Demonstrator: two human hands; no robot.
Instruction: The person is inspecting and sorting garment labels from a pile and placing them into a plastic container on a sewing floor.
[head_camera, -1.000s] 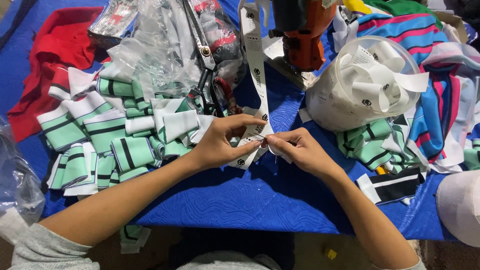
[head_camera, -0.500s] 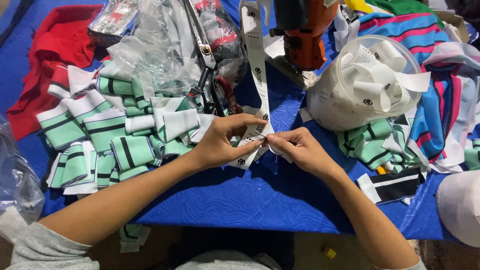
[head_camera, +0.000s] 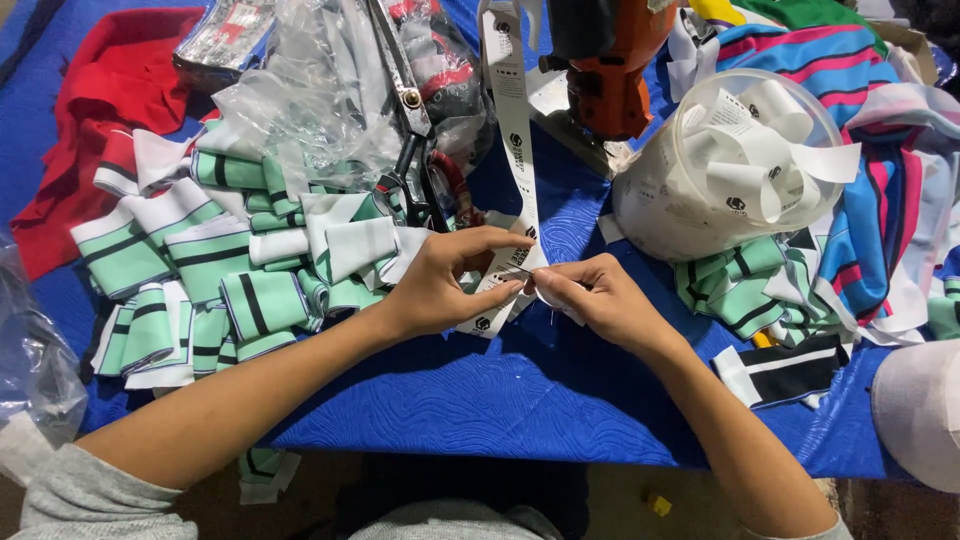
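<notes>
Holding: left hand (head_camera: 440, 285) and right hand (head_camera: 590, 298) both pinch white label strip (head_camera: 512, 150)
Far right: clear tub (head_camera: 650, 200), white labels inside

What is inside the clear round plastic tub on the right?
The clear tub holds loose curls of white label tape with small dark printed marks. Its bottom is hidden beneath the curls.

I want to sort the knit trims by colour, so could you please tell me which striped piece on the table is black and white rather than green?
The black-and-white striped piece lying at the table's right front, just right of the right forearm. The other striped trims are green and white.
</notes>
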